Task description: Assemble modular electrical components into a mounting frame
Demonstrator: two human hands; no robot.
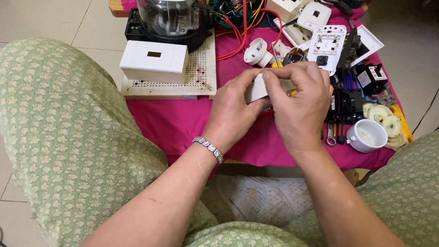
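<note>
The small white plastic part (pixel 257 88) sits between our two hands, above the near edge of the bench (pixel 176 122), which is covered with a pink cloth. Our left hand (pixel 234 109) curls its fingers (pixel 245 80) closed around the left side of the part, thumb pressed on its face. Our right hand (pixel 302 102) closes over its right side and top, fingers (pixel 283 70) bent down and pinched against the upper edge, so most of the part is hidden; only a pale wedge shows between the thumbs. A bit of yellow (pixel 291 93) peeks out just under our right fingers; we cannot tell what it is. A silver bracelet (pixel 208 149) rings our left wrist.

Just beyond our right fingers stands a white switch plate (pixel 326 45), with a black breaker-like block (pixel 350 47) beside it. To the right of the right fingers lie more black parts (pixel 347 106) and, nearer us, a white cup (pixel 367 135) next to a pale round fitting (pixel 384 115). Beyond the left fingers lies a white round socket piece (pixel 256 51) among red wires (pixel 239 29). Well to the left of our left fingers a white rectangular box (pixel 154 61) rests on a perforated board (pixel 200 70), and behind it stands a glass-domed electricity meter (pixel 170 6). Our knees, in green patterned cloth (pixel 64 124), flank the bench.
</note>
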